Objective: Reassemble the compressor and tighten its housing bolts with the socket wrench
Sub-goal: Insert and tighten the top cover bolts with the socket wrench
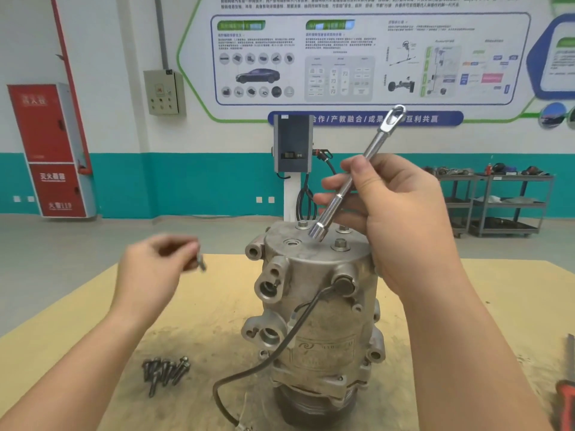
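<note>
Head view: your right hand (395,209) grips socket wrench (348,185) mid-shaft, socket end below grip, on compressor (314,315) top among 3 seated bolts. Your left hand (152,272) pinches blurred bolt (200,262); loose bolts (165,370) on bench below it.

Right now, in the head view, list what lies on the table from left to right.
Loose bolts → black cable → compressor → red-handled tool at the right edge. Above them, the left hand pinches a bolt, and the right hand holds the socket wrench.
</note>
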